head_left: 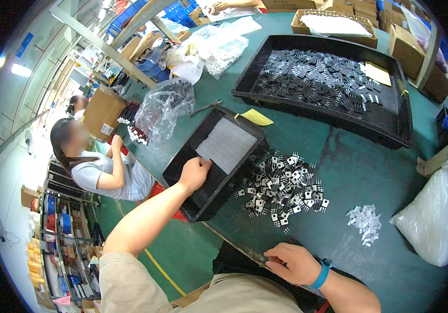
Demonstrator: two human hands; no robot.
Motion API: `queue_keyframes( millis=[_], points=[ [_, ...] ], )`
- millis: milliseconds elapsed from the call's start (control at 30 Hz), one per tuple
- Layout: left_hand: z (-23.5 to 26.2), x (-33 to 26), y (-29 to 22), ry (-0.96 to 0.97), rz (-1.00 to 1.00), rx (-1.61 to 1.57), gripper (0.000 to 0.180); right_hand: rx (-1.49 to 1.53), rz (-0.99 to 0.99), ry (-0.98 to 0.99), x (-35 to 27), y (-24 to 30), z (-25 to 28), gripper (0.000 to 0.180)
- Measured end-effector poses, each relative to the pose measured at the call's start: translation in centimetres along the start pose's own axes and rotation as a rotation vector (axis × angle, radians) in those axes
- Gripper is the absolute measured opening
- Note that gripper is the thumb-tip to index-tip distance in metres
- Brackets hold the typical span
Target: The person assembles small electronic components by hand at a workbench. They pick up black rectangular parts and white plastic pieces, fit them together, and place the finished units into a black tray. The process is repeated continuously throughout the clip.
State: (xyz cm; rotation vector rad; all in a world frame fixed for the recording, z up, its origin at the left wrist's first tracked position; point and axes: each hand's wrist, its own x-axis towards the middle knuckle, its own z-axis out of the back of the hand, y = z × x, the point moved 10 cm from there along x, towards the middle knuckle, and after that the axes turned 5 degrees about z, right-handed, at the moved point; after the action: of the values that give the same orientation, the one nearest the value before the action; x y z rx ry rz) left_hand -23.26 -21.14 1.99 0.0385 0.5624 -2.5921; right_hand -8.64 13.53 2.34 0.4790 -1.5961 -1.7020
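Observation:
My left hand reaches into a small black tray and rests at the near edge of a neat grey block of aligned small parts, fingers curled on them. My right hand, with a blue wristband, sits at the table's near edge with fingers bent; whether it holds anything is hidden. Between the hands lies a loose heap of small black components with metal legs. A little pile of white pieces lies to the right of that heap.
A big black tray full of the same dark components fills the far right of the green table. Clear plastic bags, a white bag, cardboard boxes and a yellow slip surround it. Another person sits at left.

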Motion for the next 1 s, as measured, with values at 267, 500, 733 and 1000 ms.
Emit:
queue_keyframes(
  millis=[267, 500, 733, 1000],
  points=[
    [-0.5, 0.5, 1.4, 0.063, 0.055, -0.059, 0.027, -0.007, -0.008, 0.01, 0.1, 0.1, 0.0, 0.021],
    [0.9, 0.8, 1.5, -0.005, 0.097, -0.051, 0.026, -0.01, -0.015, 0.018, 0.1, 0.1, 0.0, 0.022],
    [1.2, 1.6, 1.3, 0.028, 0.073, -0.015, 0.029, -0.005, 0.0, 0.005, 0.2, 0.2, 0.1, 0.022],
    [1.2, 1.4, 1.1, 0.051, 0.037, -0.057, 0.031, -0.016, -0.006, 0.012, 0.1, 0.0, 0.0, 0.022]
  ],
)
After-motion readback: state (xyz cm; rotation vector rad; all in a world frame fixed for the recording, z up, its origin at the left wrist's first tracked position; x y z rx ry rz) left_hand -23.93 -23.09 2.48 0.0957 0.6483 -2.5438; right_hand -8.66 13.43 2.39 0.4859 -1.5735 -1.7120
